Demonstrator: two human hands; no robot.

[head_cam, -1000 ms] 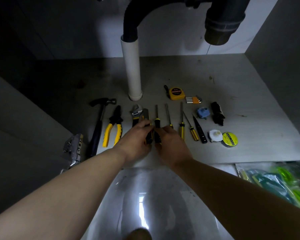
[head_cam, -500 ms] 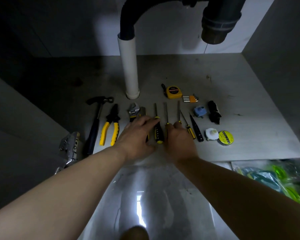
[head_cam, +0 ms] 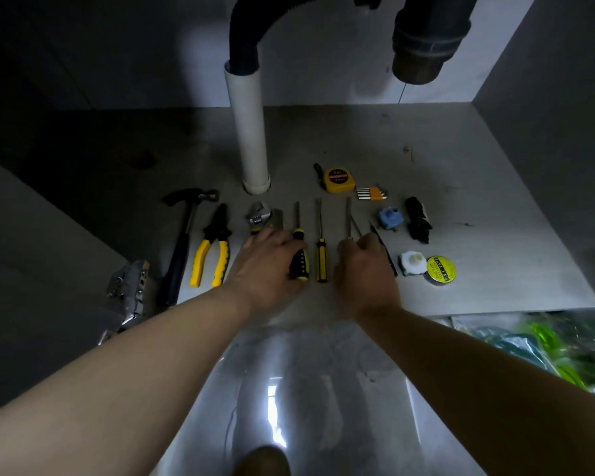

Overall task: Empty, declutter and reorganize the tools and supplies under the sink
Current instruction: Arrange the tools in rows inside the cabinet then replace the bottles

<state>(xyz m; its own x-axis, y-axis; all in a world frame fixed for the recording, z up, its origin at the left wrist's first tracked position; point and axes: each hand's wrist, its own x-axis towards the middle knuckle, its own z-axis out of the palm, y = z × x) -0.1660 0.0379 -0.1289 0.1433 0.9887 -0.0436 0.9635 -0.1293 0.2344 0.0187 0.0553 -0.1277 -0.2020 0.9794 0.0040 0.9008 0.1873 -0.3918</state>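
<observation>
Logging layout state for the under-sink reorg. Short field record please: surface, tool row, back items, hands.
surface: grey cabinet floor, white drain pipe at back
row left to right: black hammer, yellow-handled pliers, silver adjustable wrench, thick black-and-yellow screwdriver, slim yellow-and-black screwdriver
behind row: yellow tape measure, orange hex key set
right end: white roll, yellow-labelled black tape roll
left hand: over wrench handle, beside thick screwdriver; grip unclear
right hand: covers handles of thin screwdrivers; grip unclear
</observation>
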